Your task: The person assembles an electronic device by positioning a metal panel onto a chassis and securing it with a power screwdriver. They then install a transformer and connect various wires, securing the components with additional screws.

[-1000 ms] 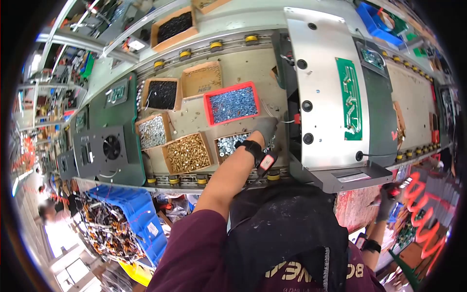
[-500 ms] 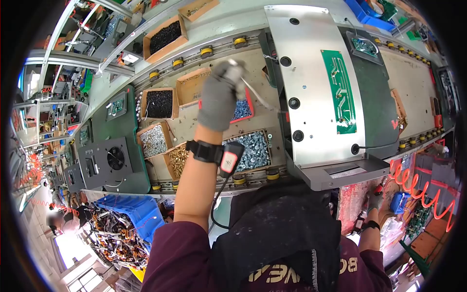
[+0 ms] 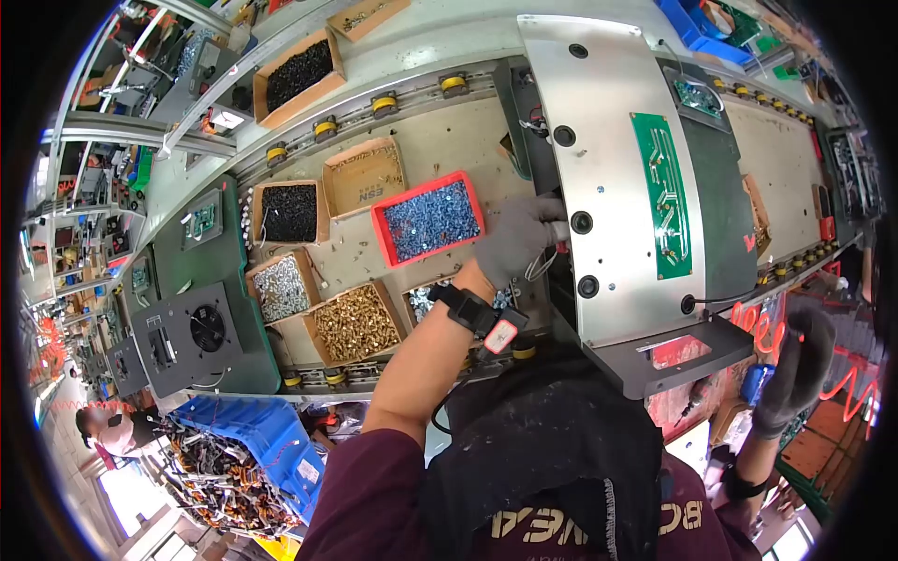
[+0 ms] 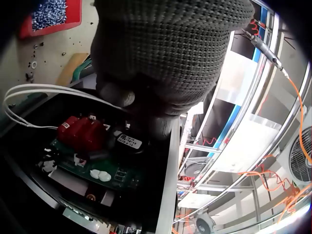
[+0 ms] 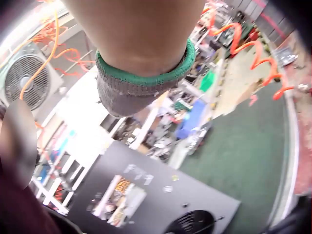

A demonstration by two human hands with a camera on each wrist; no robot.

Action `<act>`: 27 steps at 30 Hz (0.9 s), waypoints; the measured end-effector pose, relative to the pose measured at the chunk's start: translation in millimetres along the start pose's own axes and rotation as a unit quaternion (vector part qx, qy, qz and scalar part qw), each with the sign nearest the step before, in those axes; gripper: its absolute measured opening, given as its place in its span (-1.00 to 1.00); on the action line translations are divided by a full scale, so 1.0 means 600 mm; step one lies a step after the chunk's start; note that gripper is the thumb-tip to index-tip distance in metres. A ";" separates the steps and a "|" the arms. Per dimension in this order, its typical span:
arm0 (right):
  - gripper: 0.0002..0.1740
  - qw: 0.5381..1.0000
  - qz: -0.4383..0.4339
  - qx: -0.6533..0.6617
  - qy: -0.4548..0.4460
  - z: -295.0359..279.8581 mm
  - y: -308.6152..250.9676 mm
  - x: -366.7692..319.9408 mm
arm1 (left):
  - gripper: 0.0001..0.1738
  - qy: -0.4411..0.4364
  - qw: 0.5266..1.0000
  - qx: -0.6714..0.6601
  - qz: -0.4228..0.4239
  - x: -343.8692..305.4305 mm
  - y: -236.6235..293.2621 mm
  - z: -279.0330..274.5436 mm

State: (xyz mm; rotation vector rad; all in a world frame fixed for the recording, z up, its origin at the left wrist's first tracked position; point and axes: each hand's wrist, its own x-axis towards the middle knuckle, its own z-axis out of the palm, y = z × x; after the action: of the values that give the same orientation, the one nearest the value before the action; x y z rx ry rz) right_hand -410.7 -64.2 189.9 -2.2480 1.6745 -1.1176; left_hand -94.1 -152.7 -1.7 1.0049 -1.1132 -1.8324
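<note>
My gloved left hand (image 3: 519, 245) is at the left side of a unit with a silver metal panel (image 3: 603, 178). In the left wrist view its curled fingers (image 4: 161, 127) reach into the dark housing and pinch the end of looped white wires (image 4: 36, 87). The pinched end itself is hidden beneath the glove. Below the fingers lie a green circuit board (image 4: 114, 178), a red block component (image 4: 83, 134) and a dark round part with a white label (image 4: 129, 141). My gloved right hand (image 3: 795, 374) is raised right of the unit, fingers extended, holding nothing visible.
Left of the unit stand a red tray of bluish screws (image 3: 430, 220) and boxes of brass parts (image 3: 355, 323), silver screws (image 3: 281, 288) and black screws (image 3: 290, 213). A fan panel (image 3: 192, 327) sits further left. An orange coiled hose (image 3: 847, 388) hangs near my right hand.
My left hand, with the white wires, swung up over the red tray, then back right to the unit's side. My right hand has left the red-ended tool area and risen beside the bench.
</note>
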 end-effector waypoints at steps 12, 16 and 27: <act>-0.73 0.836 -0.118 0.050 -0.534 0.254 -0.075 0.251 | -0.69 0.021 0.998 -0.059 -0.028 0.000 -0.002 0.019; -0.70 0.765 -0.216 -0.049 -0.605 0.315 -0.065 0.225 | -0.58 -0.001 0.993 -0.117 -0.012 -0.009 0.012 0.010; -0.90 0.962 -0.020 0.167 -0.213 0.228 -0.012 0.367 | -0.64 0.050 0.997 -0.052 -0.033 -0.020 0.047 0.016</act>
State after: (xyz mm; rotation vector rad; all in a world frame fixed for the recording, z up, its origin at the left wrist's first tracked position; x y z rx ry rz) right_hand -295.3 -296.3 201.0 -2.1165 1.1810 -0.7736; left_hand -92.0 -148.4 30.2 1.0712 -0.9245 -1.8519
